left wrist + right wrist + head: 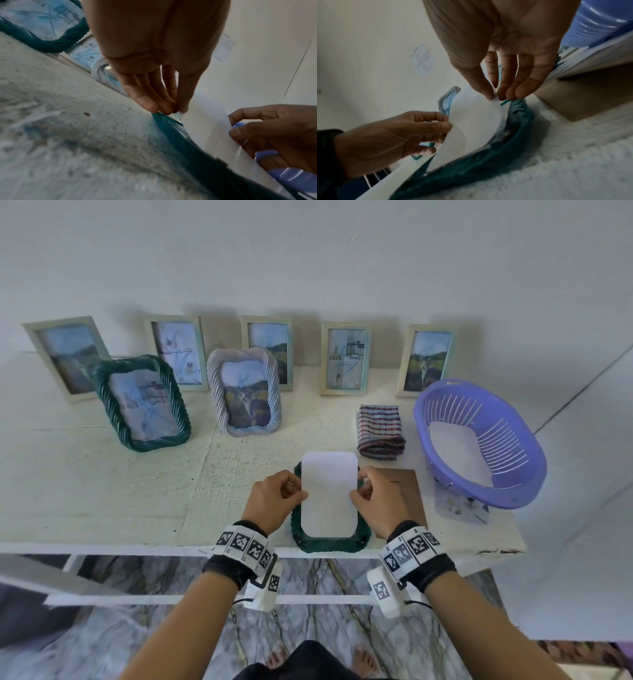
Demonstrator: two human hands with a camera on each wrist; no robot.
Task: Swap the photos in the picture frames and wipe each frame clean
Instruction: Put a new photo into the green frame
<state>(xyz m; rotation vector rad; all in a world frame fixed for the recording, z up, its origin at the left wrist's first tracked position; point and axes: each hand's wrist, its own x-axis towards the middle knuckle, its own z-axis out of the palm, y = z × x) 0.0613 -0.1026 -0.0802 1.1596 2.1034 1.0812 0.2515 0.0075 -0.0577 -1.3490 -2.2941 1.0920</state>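
A dark green rope-edged frame lies face down at the table's front edge. Over its opening I hold a white photo, blank back up, its near end down in the frame. My left hand pinches the photo's left edge, and my right hand pinches the right edge. In the left wrist view the left fingertips meet at the photo's edge above the green frame. The right wrist view shows the photo bowed between the right hand and the frame's green rim.
A brown backing board lies right of the frame, a folded striped cloth behind it, and a purple basket holding a white sheet at right. Another photo lies under the basket's edge. Several standing frames line the wall, a green frame and a white frame among them.
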